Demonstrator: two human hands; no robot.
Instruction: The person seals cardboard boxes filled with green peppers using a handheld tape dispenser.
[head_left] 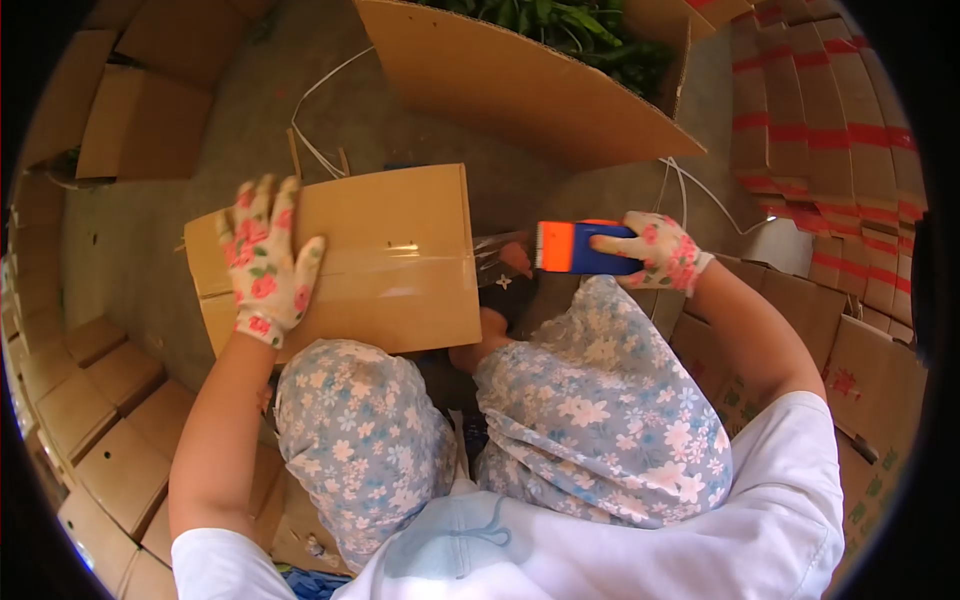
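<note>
A closed cardboard box (370, 290) lies in front of my knees, with clear tape (420, 258) along its middle seam. The tape stretches past the box's right edge toward an orange and blue tape dispenser (590, 248). My right hand (660, 252), in a floral glove, is wrapped round the dispenser's right end. On the left part of the box top, my left hand (265, 255) lies flat with its fingers spread, in a matching glove. Part of the box's near side is hidden behind my left knee.
An open carton (540, 90) of green peppers (560, 25) stands beyond the box. Taped cartons (830, 120) are stacked at the right, and more boxes (120, 450) lie at the left. White strapping (300, 110) curls on the concrete floor (150, 240).
</note>
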